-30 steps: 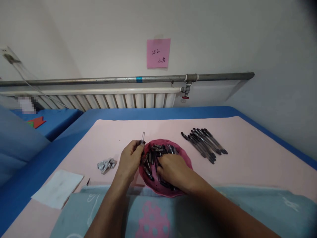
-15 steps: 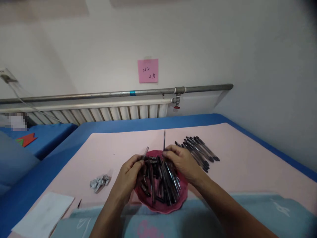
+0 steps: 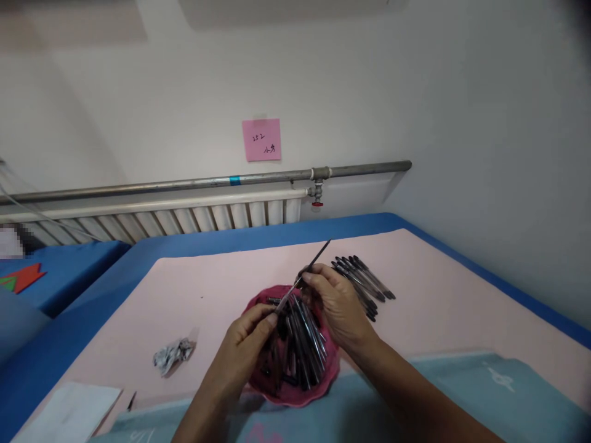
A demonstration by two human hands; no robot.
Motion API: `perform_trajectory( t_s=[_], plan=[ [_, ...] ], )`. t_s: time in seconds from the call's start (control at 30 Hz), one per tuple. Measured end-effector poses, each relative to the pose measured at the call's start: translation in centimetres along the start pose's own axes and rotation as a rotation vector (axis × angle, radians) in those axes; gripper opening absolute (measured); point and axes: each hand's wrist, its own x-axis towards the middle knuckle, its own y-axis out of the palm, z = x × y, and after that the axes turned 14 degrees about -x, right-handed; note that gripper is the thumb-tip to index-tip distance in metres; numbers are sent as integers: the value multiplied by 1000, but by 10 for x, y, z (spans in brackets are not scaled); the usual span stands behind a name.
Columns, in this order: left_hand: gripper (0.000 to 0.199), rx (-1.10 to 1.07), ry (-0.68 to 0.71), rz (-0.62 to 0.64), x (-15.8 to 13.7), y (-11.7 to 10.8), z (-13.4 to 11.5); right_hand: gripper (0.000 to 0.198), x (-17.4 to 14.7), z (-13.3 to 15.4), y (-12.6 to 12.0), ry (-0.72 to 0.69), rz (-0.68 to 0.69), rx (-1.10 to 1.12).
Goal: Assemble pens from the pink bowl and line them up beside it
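Note:
Over the pink basket [image 3: 302, 399], my left hand [image 3: 244, 338] pinches a clear pen barrel [image 3: 285, 300] between thumb and fingers. My right hand [image 3: 335, 304] is closed on a thin dark pen refill [image 3: 319, 252], which slants up and to the right. The refill lines up with the barrel's upper end; how far inside it reaches I cannot tell. Loose pen parts [image 3: 305, 344], clear tubes and dark pieces, fill the basket below. Several capped black pens [image 3: 367, 280] lie side by side just beyond my right hand.
Crumpled paper [image 3: 173, 355] lies left on the pink table cover [image 3: 212, 277]. Nearer are a white sheet [image 3: 74, 412] and a small dark pointed piece [image 3: 132, 401]. A blue-green cloth [image 3: 443, 387] runs along the front edge. A radiator [image 3: 221, 215] and pipe line the wall.
The refill has tilted from upright to slanting, and its lower end has come to the barrel in my left hand. Both hands have drawn closer together. The view has shifted slightly right.

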Motion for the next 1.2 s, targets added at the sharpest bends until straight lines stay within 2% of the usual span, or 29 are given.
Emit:
perform_trajectory(
  t_s=[0.27,0.5,0.6,0.7,0.87,0.9,0.97,1.1,1.2],
  plan=[
    [28,-72,9,-19,-1,1,1,16,1,-3,0,28,-37,33],
    [24,-71,7,-27,0,3,0,16,-4,2,-1,-3,3,-153],
    [23,-78,5,-36,1,4,1,14,-9,4,0,-42,76,-314],
    [20,-167,19,-34,1,4,3,14,-9,4,0,-29,176,-383],
    [17,-418,-64,-54,1,3,-1,23,2,7,-14,-41,18,-372],
    [17,-468,-65,-65,1,2,-3,21,4,9,-19,-74,5,-440],
    [16,-558,-39,-104,2,1,-6,16,6,11,-28,-155,50,-719],
    [16,-644,31,-185,5,-2,-9,18,-3,12,-37,-248,354,-1468],
    [17,-654,47,-209,7,-4,-8,20,-12,8,-32,-302,493,-1829]
  ],
)
